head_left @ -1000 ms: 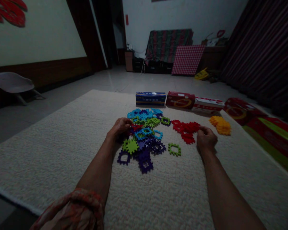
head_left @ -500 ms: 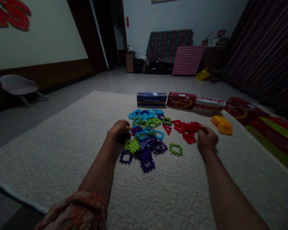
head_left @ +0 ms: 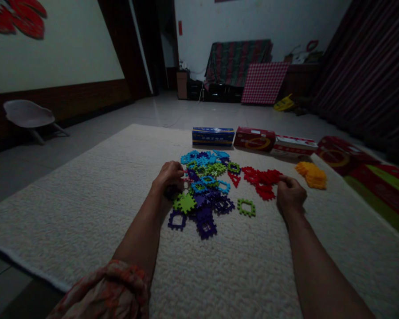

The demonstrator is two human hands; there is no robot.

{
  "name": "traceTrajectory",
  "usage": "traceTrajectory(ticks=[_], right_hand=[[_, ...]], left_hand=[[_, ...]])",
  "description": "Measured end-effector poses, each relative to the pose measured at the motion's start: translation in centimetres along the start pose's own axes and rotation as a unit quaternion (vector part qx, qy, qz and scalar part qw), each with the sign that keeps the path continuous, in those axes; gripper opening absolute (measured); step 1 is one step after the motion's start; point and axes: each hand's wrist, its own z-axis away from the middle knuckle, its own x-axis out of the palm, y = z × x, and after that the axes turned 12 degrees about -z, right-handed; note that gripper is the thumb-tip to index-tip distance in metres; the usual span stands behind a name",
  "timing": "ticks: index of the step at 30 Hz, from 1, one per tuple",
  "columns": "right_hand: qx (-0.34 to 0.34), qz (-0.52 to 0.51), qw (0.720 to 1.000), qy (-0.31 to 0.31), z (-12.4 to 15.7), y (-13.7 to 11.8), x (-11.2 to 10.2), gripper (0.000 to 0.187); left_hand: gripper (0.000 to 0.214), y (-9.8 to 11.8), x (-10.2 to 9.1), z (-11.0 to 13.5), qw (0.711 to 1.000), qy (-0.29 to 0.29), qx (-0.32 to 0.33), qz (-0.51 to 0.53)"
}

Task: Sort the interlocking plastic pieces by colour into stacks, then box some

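A heap of toothed plastic building pieces in blue, green and purple lies on the pale quilted mat (head_left: 106,177). At its left edge my left hand (head_left: 170,176) is closed, its fingertips pinching a thin red building piece (head_left: 185,179) that is partly hidden. My right hand (head_left: 291,195) is closed at the right end of a group of red pieces (head_left: 266,178), thumb and finger on the rim of one. Between the hands lie a red triangle piece (head_left: 234,179), a green square frame (head_left: 246,207) and a purple frame (head_left: 177,220).
A stack of yellow pieces (head_left: 312,175) lies right of my right hand. Along the mat's far side stand a blue box (head_left: 213,137), a dark red box (head_left: 254,139) and a white-and-red box (head_left: 294,146). More red boxes (head_left: 347,153) line the right. A small chair (head_left: 29,114) stands at left.
My left hand has lifted slightly, and the red piece at its fingertips shows more. The right hand stays at the red group. The whole view has shifted a little.
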Motion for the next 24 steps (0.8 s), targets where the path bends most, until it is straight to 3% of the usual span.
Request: traceTrajectory(ticks=[5, 9, 12, 15, 24], right_hand=[[0.012, 0.008, 1.0, -0.011, 0.0, -0.3, -0.2, 0.035], [0.016, 0.008, 1.0, -0.016, 0.1, -0.6, -0.3, 0.034], [0.01, 0.007, 1.0, -0.016, 0.2, -0.6, -0.2, 0.033], [0.005, 0.001, 1.0, -0.009, 0.1, -0.4, -0.1, 0.033], [0.012, -0.039, 0.999, 0.036, -0.2, -0.3, 0.0, 0.034]], left_hand=[[0.024, 0.7, 1.0, -0.7, 0.992, 0.006, -0.047, 0.12], [0.023, 0.8, 1.3, -0.4, 0.99, -0.048, -0.029, 0.13], [0.017, 1.3, 1.0, 0.1, 0.994, -0.079, -0.005, 0.071], [0.015, 2.3, 1.1, 0.3, 0.998, -0.066, 0.0, -0.005], [0.015, 3.9, 2.1, 0.0, 0.995, -0.032, -0.021, -0.097]])
